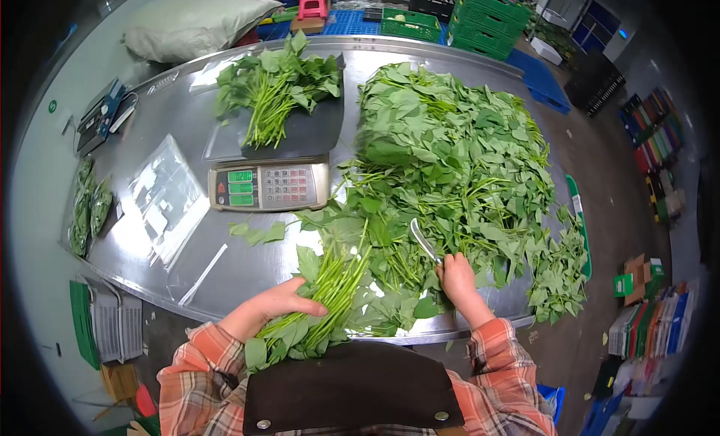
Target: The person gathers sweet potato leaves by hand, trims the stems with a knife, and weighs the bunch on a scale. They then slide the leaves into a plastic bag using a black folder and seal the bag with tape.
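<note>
My left hand (279, 299) is closed around a bunch of leafy green stems (339, 280) near the table's front edge, its leaves hanging toward my apron. In my right hand (457, 278) is a small curved knife (423, 239), its blade pointing up and left over the greens. A big heap of leafy greens (457, 151) covers the table's right half. To the left of it, another bunch (274, 98) lies on the dark pan of a digital scale (270, 187) with lit green displays; the digits are hard to read.
Clear plastic bags (166, 199) lie left of the scale, with bagged greens (90, 207) at the metal table's left edge. A label-printer-like device (103, 117) stands behind them. Beyond the table are a white sack (195, 27) and green crates (487, 19). Grey baskets (116, 323) stand lower left.
</note>
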The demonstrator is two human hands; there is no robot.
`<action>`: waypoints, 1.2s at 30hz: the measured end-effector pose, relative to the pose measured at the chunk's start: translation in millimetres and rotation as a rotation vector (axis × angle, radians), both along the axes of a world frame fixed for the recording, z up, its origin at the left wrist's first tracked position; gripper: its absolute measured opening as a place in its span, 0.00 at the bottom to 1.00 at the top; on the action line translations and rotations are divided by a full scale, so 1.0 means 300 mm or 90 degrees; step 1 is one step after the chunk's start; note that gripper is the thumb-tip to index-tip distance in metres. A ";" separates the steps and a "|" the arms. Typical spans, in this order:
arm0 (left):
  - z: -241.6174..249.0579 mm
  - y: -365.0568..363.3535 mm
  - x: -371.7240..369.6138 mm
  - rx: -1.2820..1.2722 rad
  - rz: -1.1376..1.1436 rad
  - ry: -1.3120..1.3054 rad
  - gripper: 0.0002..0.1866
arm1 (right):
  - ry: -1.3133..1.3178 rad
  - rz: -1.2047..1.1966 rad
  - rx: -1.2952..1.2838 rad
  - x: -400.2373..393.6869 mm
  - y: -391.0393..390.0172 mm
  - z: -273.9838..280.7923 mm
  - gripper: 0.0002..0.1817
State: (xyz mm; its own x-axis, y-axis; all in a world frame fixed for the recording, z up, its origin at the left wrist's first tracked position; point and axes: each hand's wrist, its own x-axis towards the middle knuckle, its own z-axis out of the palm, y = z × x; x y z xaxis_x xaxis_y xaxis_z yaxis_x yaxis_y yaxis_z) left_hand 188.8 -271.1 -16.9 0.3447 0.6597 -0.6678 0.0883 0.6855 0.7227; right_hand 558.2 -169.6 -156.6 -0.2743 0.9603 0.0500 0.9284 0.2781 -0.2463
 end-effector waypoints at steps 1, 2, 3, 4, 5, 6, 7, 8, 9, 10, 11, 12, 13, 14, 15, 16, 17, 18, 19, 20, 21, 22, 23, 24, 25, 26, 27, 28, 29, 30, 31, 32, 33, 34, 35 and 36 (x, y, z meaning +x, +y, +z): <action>0.006 0.013 0.005 0.003 0.001 -0.015 0.37 | -0.001 0.016 0.011 -0.011 0.000 0.015 0.12; 0.062 0.019 0.021 -0.013 0.016 -0.018 0.37 | 0.081 -0.008 -0.021 -0.017 0.000 0.037 0.12; 0.056 0.023 0.018 -0.004 0.021 -0.022 0.36 | 0.173 -0.035 -0.054 -0.026 -0.005 0.065 0.13; 0.043 0.024 0.017 0.003 0.027 -0.027 0.36 | 0.263 -0.062 -0.089 -0.045 -0.021 0.110 0.14; 0.035 0.019 0.017 0.006 0.031 -0.033 0.36 | 0.353 -0.091 -0.127 -0.067 -0.049 0.162 0.15; 0.035 0.020 0.020 0.001 0.028 -0.007 0.36 | 0.384 -0.057 -0.229 -0.101 -0.075 0.239 0.20; 0.037 0.024 0.025 -0.004 0.025 0.018 0.37 | 0.382 0.009 -0.222 -0.130 -0.103 0.266 0.21; 0.040 0.027 0.033 -0.010 0.021 0.043 0.37 | 0.321 0.090 -0.254 -0.171 -0.130 0.344 0.21; 0.048 0.028 0.041 -0.010 0.023 0.043 0.36 | 0.340 0.228 -0.137 -0.198 -0.148 0.359 0.19; 0.062 0.027 0.050 -0.010 0.025 0.043 0.36 | 0.317 0.268 -0.093 -0.226 -0.159 0.379 0.18; 0.077 0.029 0.060 -0.009 0.025 0.044 0.36 | 0.294 0.307 -0.049 -0.250 -0.160 0.393 0.16; 0.098 0.036 0.073 -0.006 -0.006 0.063 0.36 | 0.273 0.316 -0.037 -0.270 -0.154 0.391 0.15; 0.119 0.044 0.085 -0.003 -0.037 0.082 0.35 | 0.252 0.326 -0.025 -0.287 -0.146 0.383 0.14; 0.130 0.047 0.091 0.000 -0.067 0.101 0.35 | 0.230 0.336 -0.013 -0.296 -0.139 0.368 0.13; 0.118 0.043 0.086 0.023 -0.074 0.077 0.34 | 0.199 0.313 -0.007 -0.292 -0.128 0.335 0.13; 0.094 0.038 0.078 0.047 -0.079 0.054 0.34 | 0.168 0.291 0.000 -0.278 -0.106 0.283 0.12; 0.080 0.035 0.067 0.073 -0.084 0.030 0.34 | 0.136 0.271 0.009 -0.257 -0.080 0.243 0.12; 0.081 0.029 0.043 0.106 -0.102 0.056 0.33 | 0.130 0.293 0.057 -0.211 -0.045 0.226 0.10; 0.081 0.020 0.012 0.139 -0.119 0.081 0.32 | 0.093 0.162 -0.007 -0.173 -0.033 0.187 0.09; 0.085 0.019 -0.014 0.172 -0.137 0.110 0.32 | 0.074 0.130 0.003 -0.099 -0.007 0.186 0.08; 0.097 0.038 -0.037 0.165 -0.204 0.211 0.30 | 0.055 0.097 0.014 -0.055 0.019 0.188 0.08; 0.110 0.060 -0.054 0.152 -0.265 0.310 0.28 | 0.102 0.141 0.019 -0.077 0.022 0.224 0.08; 0.114 0.064 -0.062 0.132 -0.330 0.406 0.27 | 0.149 0.181 0.017 -0.114 -0.008 0.292 0.08; 0.099 0.064 -0.061 0.181 -0.325 0.489 0.25 | 0.199 0.215 0.015 -0.159 -0.044 0.350 0.08; 0.096 0.074 -0.052 0.186 -0.352 0.515 0.25 | 0.220 0.281 0.026 -0.216 -0.070 0.387 0.09; 0.095 0.090 -0.034 0.193 -0.380 0.540 0.26 | 0.205 0.314 0.040 -0.268 -0.093 0.391 0.10; 0.097 0.104 -0.016 0.201 -0.407 0.565 0.27 | 0.188 0.347 0.054 -0.294 -0.103 0.394 0.10; 0.111 0.105 -0.002 0.221 -0.400 0.552 0.28 | 0.168 0.335 0.057 -0.289 -0.095 0.373 0.10; 0.123 0.108 0.005 0.215 -0.405 0.538 0.28 | 0.148 0.322 0.060 -0.282 -0.082 0.330 0.11; 0.134 0.111 0.009 0.208 -0.412 0.524 0.29 | 0.130 0.309 0.061 -0.276 -0.076 0.298 0.11; 0.141 0.117 0.015 0.202 -0.415 0.509 0.30 | 0.118 0.304 0.064 -0.268 -0.070 0.291 0.11; 0.142 0.126 0.026 0.192 -0.411 0.493 0.29 | 0.103 0.301 0.066 -0.256 -0.065 0.287 0.11; 0.143 0.135 0.039 0.181 -0.413 0.478 0.29 | 0.091 0.292 0.066 -0.241 -0.068 0.278 0.11; 0.145 0.142 0.047 0.172 -0.418 0.464 0.29 | 0.114 0.278 0.060 -0.226 -0.061 0.264 0.09; 0.157 0.144 0.049 0.186 -0.427 0.431 0.28 | 0.139 0.232 0.054 -0.196 -0.052 0.233 0.09; 0.179 0.142 0.048 0.200 -0.436 0.398 0.27 | 0.164 0.185 0.049 -0.145 -0.034 0.195 0.09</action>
